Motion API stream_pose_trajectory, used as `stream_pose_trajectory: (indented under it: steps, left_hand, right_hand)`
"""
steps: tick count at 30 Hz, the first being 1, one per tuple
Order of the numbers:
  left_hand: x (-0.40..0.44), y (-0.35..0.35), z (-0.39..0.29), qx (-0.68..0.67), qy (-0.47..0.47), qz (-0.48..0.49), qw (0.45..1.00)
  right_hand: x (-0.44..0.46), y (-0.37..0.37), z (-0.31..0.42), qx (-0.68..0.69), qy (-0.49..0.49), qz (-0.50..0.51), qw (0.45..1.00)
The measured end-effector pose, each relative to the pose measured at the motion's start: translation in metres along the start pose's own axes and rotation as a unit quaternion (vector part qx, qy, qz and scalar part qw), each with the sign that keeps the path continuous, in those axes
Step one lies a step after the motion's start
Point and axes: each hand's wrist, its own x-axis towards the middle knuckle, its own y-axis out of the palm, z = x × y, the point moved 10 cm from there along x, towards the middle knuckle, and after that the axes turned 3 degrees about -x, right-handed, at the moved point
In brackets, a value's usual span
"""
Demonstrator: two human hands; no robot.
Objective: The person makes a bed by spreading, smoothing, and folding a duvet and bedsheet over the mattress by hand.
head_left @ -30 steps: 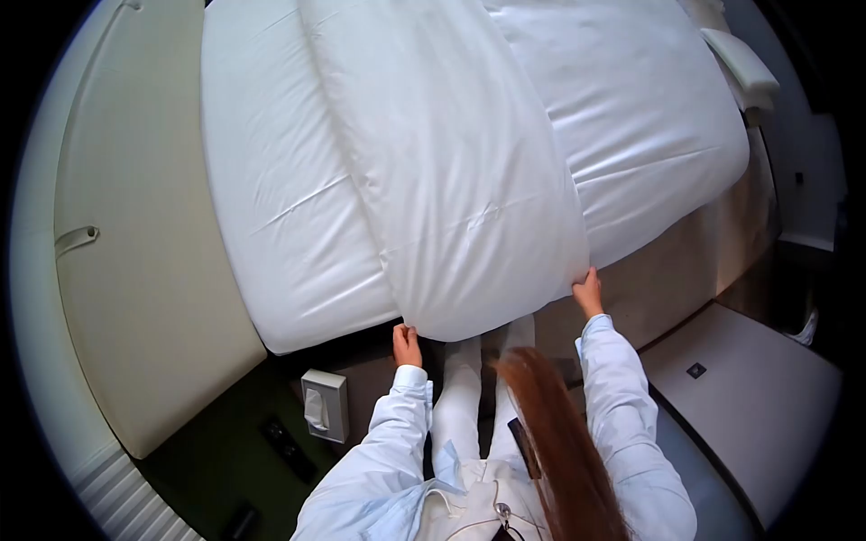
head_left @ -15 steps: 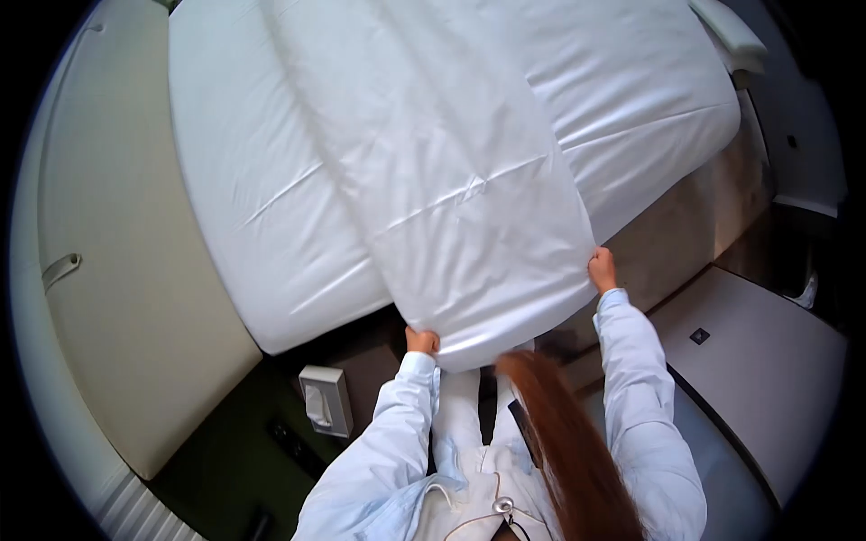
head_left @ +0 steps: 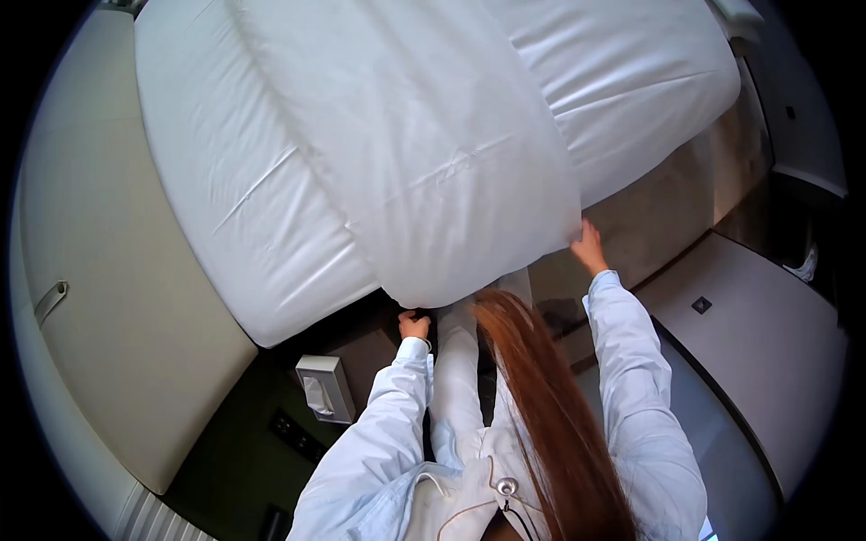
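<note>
A white cloth (head_left: 451, 198) lies across the white-covered mattress (head_left: 216, 198), its rounded near edge hanging over the side. My left hand (head_left: 414, 325) is just below the cloth's lower left corner, fingers loosely bent and slightly apart, with nothing visible in them. Beside the lower right corner is my right hand (head_left: 588, 247), its thumb and fingers apart near the cloth's edge. Shallow folds run along the cloth and the mattress cover.
A beige padded panel (head_left: 117, 270) borders the bed at left. A tissue box (head_left: 325, 389) sits near my left forearm. At right is a grey-brown surface (head_left: 749, 334) with a small dark fitting. Long hair hangs in front of my body.
Both hands have come off the cloth and opened. The cloth's near edge, pulled toward me half a second ago, now sits farther up in view. The view has shifted slightly.
</note>
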Motion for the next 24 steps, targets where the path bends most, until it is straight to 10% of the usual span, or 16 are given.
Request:
stream_pose_trajectory:
  steps: [7,11,13,19,24]
  left_hand:
    - [-0.011,-0.029,-0.091,-0.273,0.234,-0.031,0.933]
    - [-0.003,-0.028,-0.111,-0.214,0.250,-0.024,0.944]
    - [0.007,-0.010,-0.086,-0.143,0.100,0.079,0.982]
    - [-0.018,-0.042,-0.084,-0.141,0.221,-0.229,0.937]
    - [-0.067,-0.059,-0.120,-0.274,0.240,-0.229,0.903]
  right_hand:
    - [0.002,0.011,0.012,-0.020,-0.109,-0.072,0.991]
    - [0.028,0.024,0.023,0.073,-0.055,-0.021,0.996]
    - [0.029,0.029,0.025,0.149,-0.022,0.035,0.988]
    - [-0.003,-0.048,0.062,0.084,-0.129,-0.166,0.974]
    - [0.008,-0.108,0.126,0.136,-0.164,-0.179,0.961]
